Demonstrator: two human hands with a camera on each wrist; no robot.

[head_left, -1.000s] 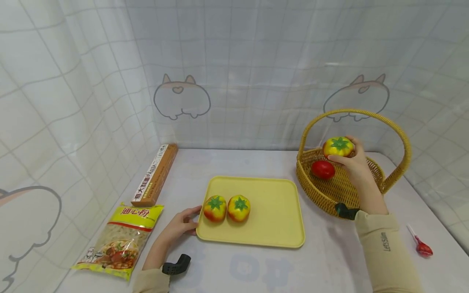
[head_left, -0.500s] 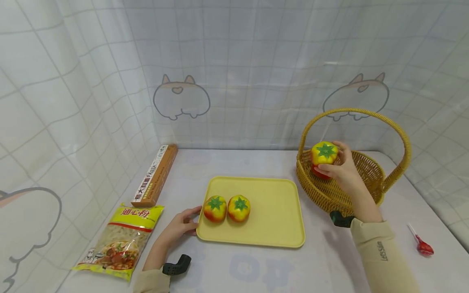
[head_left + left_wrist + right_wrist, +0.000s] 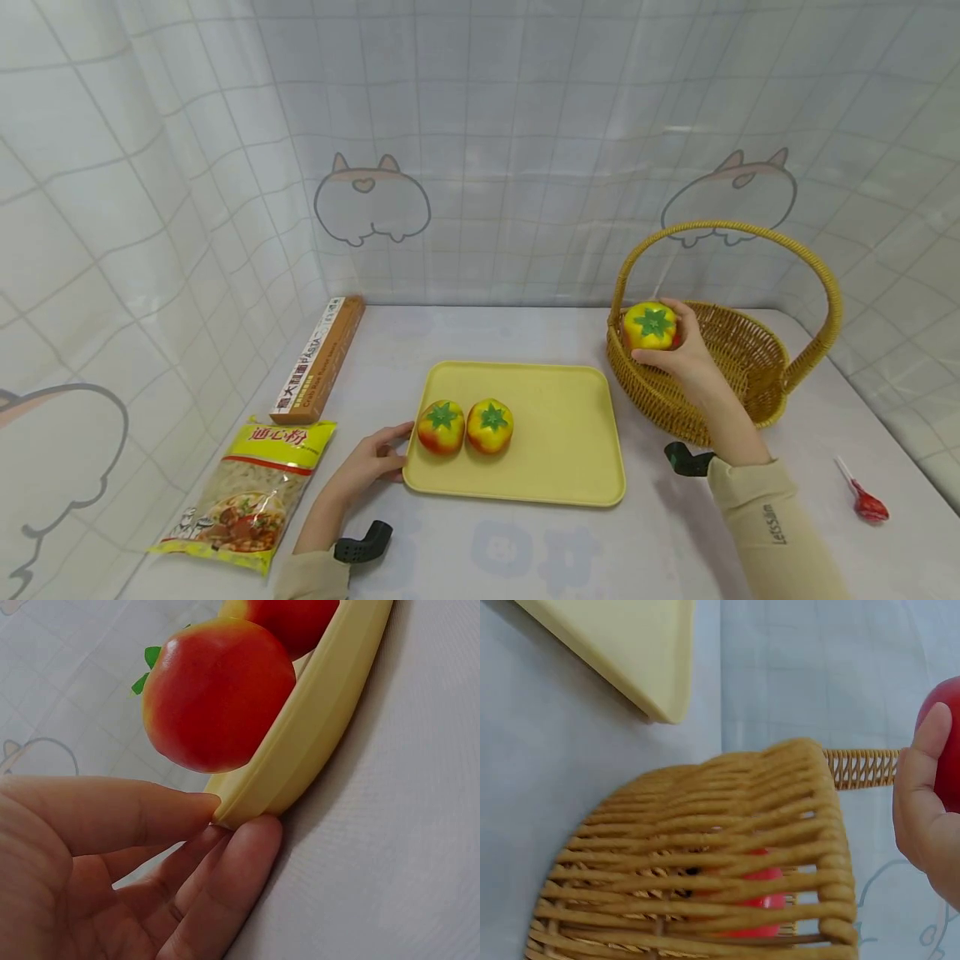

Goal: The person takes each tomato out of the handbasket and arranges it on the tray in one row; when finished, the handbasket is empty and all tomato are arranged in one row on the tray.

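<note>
Your left hand (image 3: 370, 457) pinches the tray (image 3: 558, 433) | your right hand (image 3: 686, 357) grips a yellow-topped fruit (image 3: 649, 325) — clipping the basket (image 3: 654, 398) could dislodge it.

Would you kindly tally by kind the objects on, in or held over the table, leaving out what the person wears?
Tray: 1
Basket: 1
Green-topped fruits: 3 (held fruit, left tray fruit, right tray fruit)
Red object, mostly hidden in the basket: 1
Pasta box: 1
Pasta bag: 1
Lollipop: 1
Total: 9
</note>
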